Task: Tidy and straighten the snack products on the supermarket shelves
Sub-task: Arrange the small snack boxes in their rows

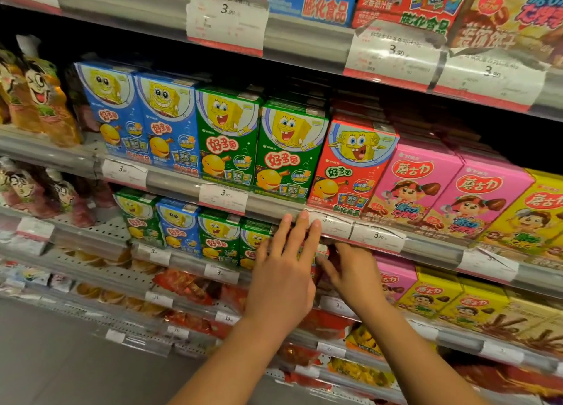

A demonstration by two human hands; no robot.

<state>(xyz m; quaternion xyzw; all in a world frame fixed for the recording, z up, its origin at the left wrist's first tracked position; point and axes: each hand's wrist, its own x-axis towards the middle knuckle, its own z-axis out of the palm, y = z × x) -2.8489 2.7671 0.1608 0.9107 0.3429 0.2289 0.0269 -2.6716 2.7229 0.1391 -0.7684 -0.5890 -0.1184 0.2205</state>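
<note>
- So, both hands were working the second shelf down from the cartoon-box row, right under the grey shelf rail [274,212] with the price tags.
- Left hand [283,270] was held flat, fingers straight and together, tips up against the rail edge near a white price tag [330,226]. It wasn't gripping anything, more like pressing or steadying against the box fronts behind it.
- Right hand [350,270] reached in just beside it, to the right, fingers curled toward something reddish tucked under the rail. Honestly couldn't tell if it had a proper hold of a box, because the left hand and the rail hid most of that spot.
- The snack boxes being sorted: green boxes [219,237] on the left of that shelf stood upright and fairly even, a blue box [178,225] among them, and pink boxes [394,278] then yellow boxes [432,293] ran off to the right. The gap between green and pink was where the hands were.
- The row above, with the red box [350,164] and its neighbours, already looked neat to me.
- My guess at the step: squaring up the hidden box in that gap. The next move probably called for pulling it forward to the shelf lip and setting it flush with the green box fronts, without knocking the tags loose.
</note>
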